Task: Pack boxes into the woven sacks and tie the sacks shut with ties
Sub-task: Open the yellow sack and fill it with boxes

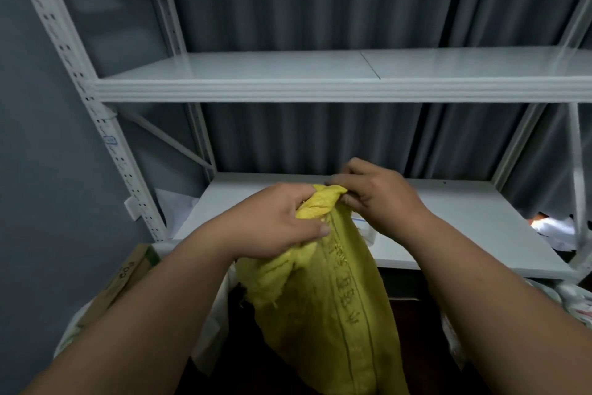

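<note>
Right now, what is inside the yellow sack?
Nothing inside shows. The yellow sack has its mouth bunched shut, gripped by the left hand and right hand; the opaque weave hides any boxes.

The yellow sack's (pixel 323 308) bottom runs off the lower edge. Its printed lettering is too blurred to read. The cardboard box (pixel 128 276) is half hidden behind the left forearm.
</note>
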